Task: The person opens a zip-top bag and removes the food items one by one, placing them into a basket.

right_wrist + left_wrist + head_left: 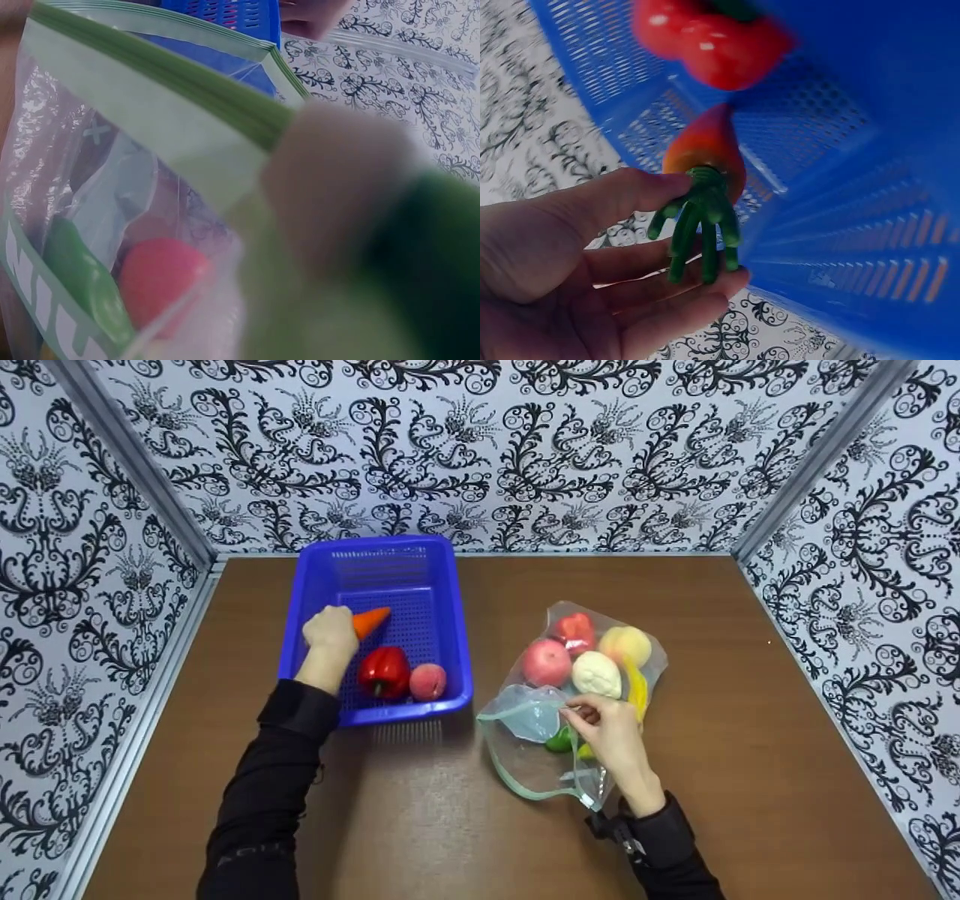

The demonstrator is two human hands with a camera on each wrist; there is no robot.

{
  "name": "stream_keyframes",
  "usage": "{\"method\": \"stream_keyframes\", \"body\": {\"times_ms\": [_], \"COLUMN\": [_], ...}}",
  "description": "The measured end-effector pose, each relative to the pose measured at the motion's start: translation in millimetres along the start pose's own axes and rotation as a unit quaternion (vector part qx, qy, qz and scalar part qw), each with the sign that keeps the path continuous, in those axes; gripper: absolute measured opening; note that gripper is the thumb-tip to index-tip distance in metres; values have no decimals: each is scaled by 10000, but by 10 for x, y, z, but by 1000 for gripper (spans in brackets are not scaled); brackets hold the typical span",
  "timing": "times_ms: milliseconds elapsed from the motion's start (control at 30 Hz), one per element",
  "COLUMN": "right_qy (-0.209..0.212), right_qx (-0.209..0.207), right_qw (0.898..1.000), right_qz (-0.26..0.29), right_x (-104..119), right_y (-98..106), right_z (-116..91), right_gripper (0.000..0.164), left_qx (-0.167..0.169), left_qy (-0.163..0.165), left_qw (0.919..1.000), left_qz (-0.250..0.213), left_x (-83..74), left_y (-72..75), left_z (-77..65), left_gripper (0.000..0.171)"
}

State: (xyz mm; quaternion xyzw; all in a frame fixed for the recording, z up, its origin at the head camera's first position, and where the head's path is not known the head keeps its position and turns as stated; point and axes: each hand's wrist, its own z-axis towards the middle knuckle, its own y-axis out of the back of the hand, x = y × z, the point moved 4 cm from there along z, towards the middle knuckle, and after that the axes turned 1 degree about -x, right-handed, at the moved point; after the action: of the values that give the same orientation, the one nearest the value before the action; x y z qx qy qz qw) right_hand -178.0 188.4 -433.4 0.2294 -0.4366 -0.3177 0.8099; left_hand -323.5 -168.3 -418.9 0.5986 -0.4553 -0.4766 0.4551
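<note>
My left hand (331,631) is inside the blue basket and grips a carrot (371,622) by its green stalks. In the left wrist view the thumb presses on the carrot's green top (703,210), with the fingers behind it. Beside the carrot in the basket lie a red bell pepper (384,672) and a peach (428,682). My right hand (616,735) pinches the rim of a clear zip bag (517,769), whose mouth gapes toward me. Through the bag show a pink round fruit (546,663), a whitish lumpy piece (597,674), a yellow peach (625,646) and a green pepper (86,281).
The blue basket (463,660) stands at the back left of the brown table (480,847), with the bag to its right. Patterned panels (465,457) enclose the back and sides. Also in the bag are a red pepper (575,632) and a banana (637,690).
</note>
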Motion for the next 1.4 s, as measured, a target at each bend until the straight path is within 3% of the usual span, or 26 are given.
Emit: {"method": "stream_keyframes", "body": {"times_ms": [200,267,367,433,500,567,833,967,1133,1400], "right_qy": [-15,-39,-45,-47,-58,-77,-85,-51,6,-38], "right_qx": [27,21,15,24,39,52,32,18,10,33], "right_qw": [10000,10000,10000,10000,10000,9999,9999,10000,10000,10000], "right_qz": [24,-3,-58,-68,-67,-59,-41,-6,0,-38], "right_x": [1,1,1,5,6,7,3,5,7,14], "right_y": [-6,-5,-5,-3,-2,-3,-10,-14,-19,-11], "right_z": [-1,2,6,6,8,9,10,6,7,4], "right_gripper": [7,7,7,8,8,8,8,8,9,9], "left_qx": [702,622,647,495,460,211,-1002,-1756,-2766,-3472], "left_qy": [239,162,104,40,86,31,-499,-779,-1187,-2074], "left_qw": [9969,9970,9963,9970,9977,9989,9935,9813,9536,9144], "left_qz": [253,432,556,590,486,426,200,85,-93,-159], "left_x": [64,138,128,71,-47,-109,-317,-436,-598,-893], "left_y": [-208,-398,-429,-341,-139,-55,39,75,108,108], "left_z": [92,286,348,252,34,-80,-303,-459,-694,-1068], "left_gripper": [33,37,42,40,36,30,20,16,7,15]}}
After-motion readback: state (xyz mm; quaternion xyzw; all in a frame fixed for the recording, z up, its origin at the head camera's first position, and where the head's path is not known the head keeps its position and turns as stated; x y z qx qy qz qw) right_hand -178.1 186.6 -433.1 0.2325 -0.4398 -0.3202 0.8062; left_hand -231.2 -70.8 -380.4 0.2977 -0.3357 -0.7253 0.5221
